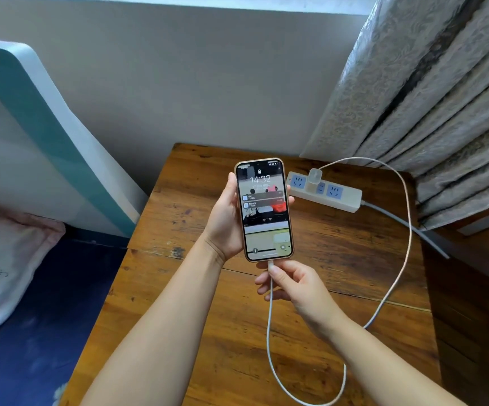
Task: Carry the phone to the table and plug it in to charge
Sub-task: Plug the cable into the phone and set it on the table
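Observation:
My left hand (225,221) grips a phone (265,210) in a tan case, held upright above the wooden table (196,332) with its lock screen lit. My right hand (293,284) pinches the plug end of a white charging cable (398,276) right at the phone's bottom port; the connector sits against or in the port. The cable loops down past the table's front, swings right and back up to a white charger brick (313,179) plugged into a white power strip (329,191) at the table's far side.
A patterned grey curtain (430,92) hangs at the right, over the table's back corner. The strip's grey lead (407,227) runs off the right edge. At the left are a bed with a dark blue sheet (41,312), a pink-white pillow (6,259) and a teal-and-white headboard (41,136).

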Available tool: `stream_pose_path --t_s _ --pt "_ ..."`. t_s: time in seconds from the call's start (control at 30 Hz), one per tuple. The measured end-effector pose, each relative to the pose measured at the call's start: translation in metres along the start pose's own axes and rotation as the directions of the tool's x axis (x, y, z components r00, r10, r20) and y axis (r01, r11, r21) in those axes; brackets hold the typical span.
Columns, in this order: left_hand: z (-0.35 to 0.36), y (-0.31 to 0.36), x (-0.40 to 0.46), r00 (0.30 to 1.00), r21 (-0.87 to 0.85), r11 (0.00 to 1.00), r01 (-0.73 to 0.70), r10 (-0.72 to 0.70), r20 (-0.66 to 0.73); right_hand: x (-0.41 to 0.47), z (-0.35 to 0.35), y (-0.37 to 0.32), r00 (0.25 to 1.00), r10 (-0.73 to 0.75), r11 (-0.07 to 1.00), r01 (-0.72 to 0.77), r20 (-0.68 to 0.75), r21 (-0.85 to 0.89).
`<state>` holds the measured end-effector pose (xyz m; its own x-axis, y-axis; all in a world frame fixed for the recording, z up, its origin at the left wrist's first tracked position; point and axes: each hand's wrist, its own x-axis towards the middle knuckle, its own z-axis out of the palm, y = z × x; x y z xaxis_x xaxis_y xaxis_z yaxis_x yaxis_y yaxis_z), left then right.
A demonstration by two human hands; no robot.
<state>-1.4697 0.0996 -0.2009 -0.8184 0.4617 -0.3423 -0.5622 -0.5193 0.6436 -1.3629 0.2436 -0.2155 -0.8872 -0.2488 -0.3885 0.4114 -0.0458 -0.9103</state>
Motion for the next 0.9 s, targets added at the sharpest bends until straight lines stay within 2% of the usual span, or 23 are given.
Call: stream_pose_path --t_s 0.37,0.9 --pt "-0.0056 0.001 -0.0052 0.999 -0.008 1.0 -0.002 0.001 -0.049 -0.0007 0.0001 0.0034 1.0 0.016 0.999 -0.016 -0.001 -0.04" --pt "-0.0106 0.0022 -0.0085 0.999 -0.024 1.0 -0.02 0.019 -0.044 0.0035 0.0034 0.0057 1.0 -0.002 0.998 0.003 0.009 -0.066"
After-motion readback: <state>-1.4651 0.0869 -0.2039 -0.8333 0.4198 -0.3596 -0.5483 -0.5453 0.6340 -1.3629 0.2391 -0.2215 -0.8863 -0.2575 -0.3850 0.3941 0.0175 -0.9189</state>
